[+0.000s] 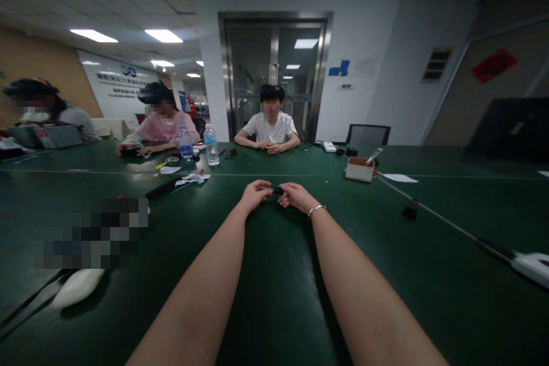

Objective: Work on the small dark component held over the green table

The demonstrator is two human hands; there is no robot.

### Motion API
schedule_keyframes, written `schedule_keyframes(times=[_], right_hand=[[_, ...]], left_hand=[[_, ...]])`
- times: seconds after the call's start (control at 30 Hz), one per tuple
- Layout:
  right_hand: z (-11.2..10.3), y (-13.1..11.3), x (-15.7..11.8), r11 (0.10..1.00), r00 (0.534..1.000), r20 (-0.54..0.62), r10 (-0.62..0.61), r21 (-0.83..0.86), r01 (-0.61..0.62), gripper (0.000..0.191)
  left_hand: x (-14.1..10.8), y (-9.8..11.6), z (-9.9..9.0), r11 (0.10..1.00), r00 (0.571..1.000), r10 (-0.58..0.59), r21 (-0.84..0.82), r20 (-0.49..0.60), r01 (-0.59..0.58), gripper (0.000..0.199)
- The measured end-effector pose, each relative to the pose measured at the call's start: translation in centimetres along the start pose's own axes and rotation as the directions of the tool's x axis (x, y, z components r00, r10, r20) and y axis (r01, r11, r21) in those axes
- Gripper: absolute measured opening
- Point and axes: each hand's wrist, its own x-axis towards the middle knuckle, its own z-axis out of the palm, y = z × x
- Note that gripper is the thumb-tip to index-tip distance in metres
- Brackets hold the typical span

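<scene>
In the head view, the person's two bare hands meet above the green counter [274,297], with the forearms reaching forward from the lower edge. The right hand [297,197] grips a small dark object [278,190] between thumb and fingers, and the left hand [256,194] pinches its other end; the object lies between the two hands, too small to identify. A silvery bracelet [316,210] circles the right wrist. Beyond the hands, to the left, stand two clear bottles [211,147], with a dark phone [230,153] lying near them. To the right, a small open box [359,171] holds a pen-like item [374,156], and white paper [400,178] lies beside it. Across the counter sits a person in a white T-shirt [274,126], forearms resting on the edge.
</scene>
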Motion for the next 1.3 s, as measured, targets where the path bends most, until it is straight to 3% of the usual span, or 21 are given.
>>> schedule_keyframes(times=[0.13,0.27,0.43,0.63,0.87,1.0,1.13,1.3], right_hand=[[0.0,-0.1,-0.1,0.998,0.999,0.017,-0.032,0.052,0.031,0.027],[-0.1,0.0,0.0,0.998,1.0,-0.001,0.005,0.063,-0.005,0.01],[-0.2,0.1,0.0,0.998,1.0,0.002,0.018,0.066,-0.018,0.004],[-0.6,0.3,0.1,0.995,0.999,0.04,0.008,0.1,-0.012,0.01],[-0.7,0.4,0.3,0.992,0.999,0.035,0.009,0.125,-0.014,0.013],[-0.8,0.5,0.2,0.988,1.0,0.022,-0.002,0.154,-0.001,0.011],[-0.8,0.4,0.1,0.987,1.0,0.011,0.004,0.159,-0.006,0.011],[-0.6,0.3,-0.1,0.987,1.0,0.013,0.001,0.158,-0.003,0.011]], left_hand=[[-0.1,0.1,0.0,1.0,1.0,-0.001,-0.004,-0.004,0.001,0.025],[0.0,0.0,-0.1,1.0,1.0,0.018,0.001,0.006,-0.018,0.024],[0.1,0.0,0.1,1.0,1.0,-0.002,0.027,0.013,0.001,0.017],[0.5,-0.4,0.3,0.998,0.999,-0.025,0.051,0.041,0.023,0.012],[1.2,-1.4,0.3,0.994,0.999,-0.027,0.109,0.047,0.022,0.035],[0.7,-0.8,0.1,0.992,0.999,-0.011,0.123,0.049,0.005,0.023],[-0.1,0.2,-0.1,0.99,0.998,0.015,0.141,0.069,-0.025,0.029],[0.1,0.1,0.0,0.995,0.997,-0.023,0.1,0.073,0.015,0.018]])
